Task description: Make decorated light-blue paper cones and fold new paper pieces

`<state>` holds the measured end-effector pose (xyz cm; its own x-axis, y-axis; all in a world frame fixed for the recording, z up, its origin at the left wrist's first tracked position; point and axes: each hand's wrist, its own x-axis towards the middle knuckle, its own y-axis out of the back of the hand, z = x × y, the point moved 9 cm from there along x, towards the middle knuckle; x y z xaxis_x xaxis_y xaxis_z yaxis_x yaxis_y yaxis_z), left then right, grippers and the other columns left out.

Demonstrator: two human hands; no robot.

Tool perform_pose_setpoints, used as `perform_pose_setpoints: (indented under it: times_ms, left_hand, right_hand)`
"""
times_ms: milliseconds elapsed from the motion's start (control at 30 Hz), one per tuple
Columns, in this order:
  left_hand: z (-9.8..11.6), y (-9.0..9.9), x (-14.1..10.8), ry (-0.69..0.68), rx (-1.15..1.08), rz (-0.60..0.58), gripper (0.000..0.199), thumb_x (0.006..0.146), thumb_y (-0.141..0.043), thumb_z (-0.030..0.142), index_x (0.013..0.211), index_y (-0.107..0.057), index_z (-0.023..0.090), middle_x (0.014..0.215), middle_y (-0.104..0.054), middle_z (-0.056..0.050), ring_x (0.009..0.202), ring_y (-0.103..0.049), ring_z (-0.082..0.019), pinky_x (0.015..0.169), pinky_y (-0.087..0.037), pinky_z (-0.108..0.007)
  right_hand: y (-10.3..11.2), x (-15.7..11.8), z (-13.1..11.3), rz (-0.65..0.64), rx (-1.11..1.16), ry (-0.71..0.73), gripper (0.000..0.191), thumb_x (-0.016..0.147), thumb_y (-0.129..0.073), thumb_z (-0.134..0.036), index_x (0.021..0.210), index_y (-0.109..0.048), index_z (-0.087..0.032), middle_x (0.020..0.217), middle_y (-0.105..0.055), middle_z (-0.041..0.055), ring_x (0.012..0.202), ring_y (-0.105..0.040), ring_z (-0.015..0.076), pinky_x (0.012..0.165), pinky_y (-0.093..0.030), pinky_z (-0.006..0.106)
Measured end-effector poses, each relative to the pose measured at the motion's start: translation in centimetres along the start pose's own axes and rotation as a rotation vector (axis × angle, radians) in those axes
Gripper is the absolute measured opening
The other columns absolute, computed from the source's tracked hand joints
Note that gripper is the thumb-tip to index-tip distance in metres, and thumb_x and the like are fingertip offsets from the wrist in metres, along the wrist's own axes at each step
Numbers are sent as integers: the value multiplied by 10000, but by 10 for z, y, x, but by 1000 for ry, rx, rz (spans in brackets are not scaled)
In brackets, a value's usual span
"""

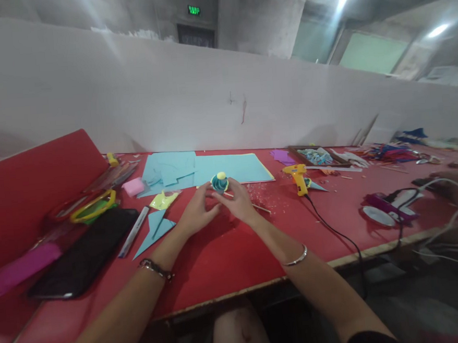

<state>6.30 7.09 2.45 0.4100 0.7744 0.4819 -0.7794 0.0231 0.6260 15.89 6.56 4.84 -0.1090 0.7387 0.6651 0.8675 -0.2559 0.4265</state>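
Note:
Between my hands, a small teal paper craft piece (219, 183) with yellow edging and a pale yellow ball on top stands above the red table (235, 254). My left hand (198, 210) has its fingertips on the piece's left side. From the other side my right hand (235, 200) closes its fingers on it; some fingertips are hidden behind it. A thin wooden stick (261, 209) lies just right of that hand. Light blue paper sheets (234, 167) are spread behind the piece, and cut blue paper (155, 231) lies left of my left hand.
To the right sits a yellow glue gun (298, 179) with its black cord trailing over the table edge. A tray (318, 156) of paper bits is behind it. At left are a black phone (85, 252), a pen (134, 232) and yellow-handled scissors (94, 207). A white partition (208, 100) rises behind.

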Motion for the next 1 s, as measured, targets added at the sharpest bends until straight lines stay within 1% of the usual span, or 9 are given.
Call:
perform_pose_setpoints:
  times_ms: [100, 167, 267, 367, 467, 567, 767, 900, 1000]
  left_hand:
    - [9, 9, -2, -65, -68, 62, 721, 689, -575, 368, 1277, -205, 175, 1292, -368, -137, 1124, -438, -205, 915, -383, -340]
    - [12, 14, -2, -66, -41, 90, 790, 658, -614, 389, 1288, -178, 196, 1291, -364, -130, 1149, -414, -224, 934, -367, -361]
    - [14, 16, -2, -68, -4, 88, 718, 691, -582, 393, 1275, -213, 199, 1249, -410, -116, 1149, -410, -222, 946, -349, -375]
    - [15, 14, -2, -91, 11, 55, 614, 738, -518, 380, 1258, -253, 190, 1231, -424, -110, 1146, -407, -212, 958, -333, -376]
    - [15, 14, -1, -95, 29, 45, 521, 774, -458, 350, 1236, -289, 180, 1195, -445, -102, 1108, -436, -195, 940, -349, -359]
    - [15, 16, -1, -95, 50, 59, 458, 784, -441, 322, 1202, -330, 173, 1151, -469, -96, 1069, -463, -183, 923, -363, -342]
    - [14, 15, -1, -85, 44, 51, 531, 746, -506, 337, 1210, -314, 165, 1139, -481, -90, 1064, -466, -187, 920, -366, -333]
    - [10, 16, 1, -53, 76, 60, 438, 752, -502, 340, 1142, -381, 179, 1112, -499, -82, 1049, -479, -188, 908, -375, -336]
    - [10, 14, 1, -65, 87, 55, 482, 718, -556, 356, 1136, -384, 189, 1134, -491, -84, 1063, -472, -196, 914, -372, -342]
  right_hand:
    - [-3, 0, 3, -40, -70, 39, 82, 753, -542, -257, 772, -542, -177, 748, -520, 8, 717, -491, 135, 665, -398, 252]
    - [-9, -1, 4, -109, -105, 55, 57, 738, -545, -220, 769, -531, -174, 749, -507, 9, 708, -480, 138, 637, -388, 248]
    - [-17, -2, 2, -208, -152, 62, 82, 719, -544, -173, 800, -533, -168, 781, -499, 15, 730, -481, 145, 645, -385, 249]
    - [-23, -4, 0, -271, -166, 55, 157, 717, -533, -149, 872, -540, -175, 836, -498, 21, 780, -491, 147, 679, -389, 249]
    - [-27, -5, 2, -302, -155, 45, 171, 721, -532, -166, 892, -539, -179, 876, -491, 22, 810, -497, 149, 694, -394, 250]
    - [-28, -6, 4, -304, -151, 47, 164, 720, -534, -174, 884, -536, -170, 884, -483, 23, 823, -500, 152, 699, -395, 253]
    - [-30, -7, 4, -330, -162, 43, 210, 701, -532, -137, 907, -522, -178, 918, -481, 28, 850, -490, 156, 709, -395, 258]
    - [-30, -7, 4, -346, -159, 29, 195, 711, -530, -152, 902, -522, -186, 910, -481, 26, 850, -485, 160, 705, -394, 263]
    - [-32, -7, 4, -358, -154, 17, 167, 725, -531, -187, 891, -525, -181, 904, -489, 32, 839, -488, 160, 700, -393, 263]
